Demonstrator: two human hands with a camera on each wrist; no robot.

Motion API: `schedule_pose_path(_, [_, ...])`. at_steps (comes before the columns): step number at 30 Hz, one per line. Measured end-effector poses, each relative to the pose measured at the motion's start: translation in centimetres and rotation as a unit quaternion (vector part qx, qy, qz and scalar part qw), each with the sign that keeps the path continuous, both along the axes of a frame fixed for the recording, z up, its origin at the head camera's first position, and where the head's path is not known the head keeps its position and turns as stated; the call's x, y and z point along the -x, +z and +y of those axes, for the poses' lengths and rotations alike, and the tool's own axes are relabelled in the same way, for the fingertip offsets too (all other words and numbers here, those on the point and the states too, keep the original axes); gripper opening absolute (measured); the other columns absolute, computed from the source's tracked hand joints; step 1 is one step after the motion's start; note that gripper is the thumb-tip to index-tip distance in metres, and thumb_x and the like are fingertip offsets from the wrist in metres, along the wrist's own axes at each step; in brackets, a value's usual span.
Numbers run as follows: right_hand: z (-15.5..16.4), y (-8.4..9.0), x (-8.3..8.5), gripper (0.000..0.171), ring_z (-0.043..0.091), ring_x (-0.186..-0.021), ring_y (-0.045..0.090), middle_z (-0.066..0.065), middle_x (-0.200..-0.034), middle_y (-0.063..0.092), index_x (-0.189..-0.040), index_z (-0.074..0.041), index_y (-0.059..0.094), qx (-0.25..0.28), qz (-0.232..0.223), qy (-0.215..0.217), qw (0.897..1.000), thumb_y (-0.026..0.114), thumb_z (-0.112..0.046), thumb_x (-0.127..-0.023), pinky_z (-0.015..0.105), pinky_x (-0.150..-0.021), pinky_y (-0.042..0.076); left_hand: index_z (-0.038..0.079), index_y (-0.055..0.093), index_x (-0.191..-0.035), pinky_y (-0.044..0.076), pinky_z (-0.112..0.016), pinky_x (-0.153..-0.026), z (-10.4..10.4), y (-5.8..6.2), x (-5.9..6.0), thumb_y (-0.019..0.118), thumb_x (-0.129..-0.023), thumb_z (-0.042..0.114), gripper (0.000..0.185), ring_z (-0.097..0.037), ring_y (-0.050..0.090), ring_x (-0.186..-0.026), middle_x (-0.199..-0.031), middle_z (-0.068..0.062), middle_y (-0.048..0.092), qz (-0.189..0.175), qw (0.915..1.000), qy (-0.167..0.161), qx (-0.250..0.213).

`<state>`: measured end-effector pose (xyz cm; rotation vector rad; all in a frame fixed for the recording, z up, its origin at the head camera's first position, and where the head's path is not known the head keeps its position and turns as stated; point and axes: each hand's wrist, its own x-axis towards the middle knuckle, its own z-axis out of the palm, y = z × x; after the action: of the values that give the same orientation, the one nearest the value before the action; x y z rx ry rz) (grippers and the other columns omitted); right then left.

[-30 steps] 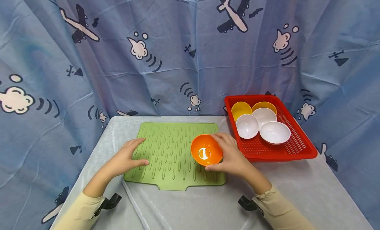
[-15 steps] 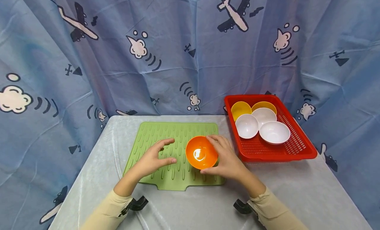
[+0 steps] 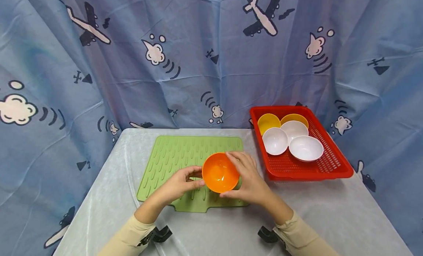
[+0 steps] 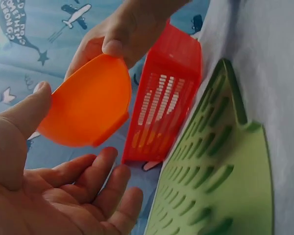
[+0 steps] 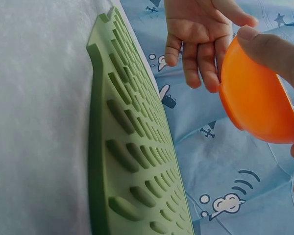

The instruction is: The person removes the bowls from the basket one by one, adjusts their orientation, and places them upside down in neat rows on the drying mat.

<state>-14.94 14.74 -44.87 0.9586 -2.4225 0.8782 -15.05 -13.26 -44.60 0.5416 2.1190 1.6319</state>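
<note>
An orange bowl (image 3: 220, 172) hangs tilted above the near right part of a green ribbed mat (image 3: 172, 157). My right hand (image 3: 246, 177) grips the bowl from its right side, fingers over the far rim and thumb under the near rim. My left hand (image 3: 195, 177) is at the bowl's left edge. In the left wrist view its thumb touches the rim of the orange bowl (image 4: 88, 107) and its straight fingers spread below. In the right wrist view the left hand (image 5: 201, 39) sits just beside the bowl (image 5: 257, 103), above the mat (image 5: 132, 147).
A red slotted basket (image 3: 307, 173) stands right of the mat, holding three white bowls (image 3: 305, 147) and two yellow bowls (image 3: 268, 122). A grey cloth covers the table (image 3: 330, 204). A blue printed curtain (image 3: 198, 65) hangs close behind.
My left hand moved right from the mat's left edge to the bowl's rim. My right hand carried the bowl a little left and nearer.
</note>
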Motion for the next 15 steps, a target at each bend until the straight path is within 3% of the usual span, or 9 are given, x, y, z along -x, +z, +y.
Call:
schedule_pose_path(4, [-0.05,-0.17,-0.20,0.122,0.033,-0.140,0.037,0.012,-0.152,0.046,-0.153,-0.007,0.045,0.005,0.017,0.002,1.000,0.099,-0.054,-0.053,0.057,-0.117,0.022,0.003,0.052,-0.145,0.051,-0.046,-0.102,0.23,-0.13,0.11,0.072,-0.097,0.030,0.059,-0.026,0.059,-0.124,-0.135,-0.011,0.063,-0.031,0.9985,-0.022,-0.039])
schedule_pose_path(8, [-0.27,-0.30,-0.23,0.121,0.033,-0.140,0.038,0.013,-0.151,0.047,-0.153,-0.006,0.045,0.003,0.040,0.001,0.999,0.097,-0.057,-0.055,0.058,-0.118,0.022,-0.002,0.053,-0.142,0.049,-0.051,-0.101,0.26,-0.37,0.11,0.075,-0.095,0.029,0.060,-0.022,0.061,-0.113,-0.127,-0.010,0.065,-0.066,0.9936,-0.014,-0.091])
schedule_pose_path(12, [-0.57,-0.33,-0.23,0.120,0.032,-0.139,0.040,0.014,-0.151,0.047,-0.153,-0.004,0.044,-0.016,0.072,-0.005,0.997,0.090,-0.067,-0.061,0.061,-0.117,0.021,-0.005,0.052,-0.142,0.051,-0.039,-0.098,0.34,-0.56,0.00,0.078,-0.092,0.026,0.064,-0.021,0.060,-0.111,-0.123,-0.008,0.064,-0.080,0.9892,0.013,-0.122])
schedule_pose_path(15, [-0.64,-0.11,-0.34,0.121,0.034,-0.140,0.039,0.015,-0.152,0.046,-0.155,-0.004,0.040,-0.021,0.071,-0.008,0.997,0.082,-0.074,-0.066,0.062,-0.117,0.021,-0.003,0.052,-0.141,0.051,-0.034,-0.095,0.46,-0.55,-0.03,0.079,-0.089,0.021,0.063,-0.022,0.058,-0.113,-0.124,-0.008,0.063,-0.066,0.9895,0.036,-0.124])
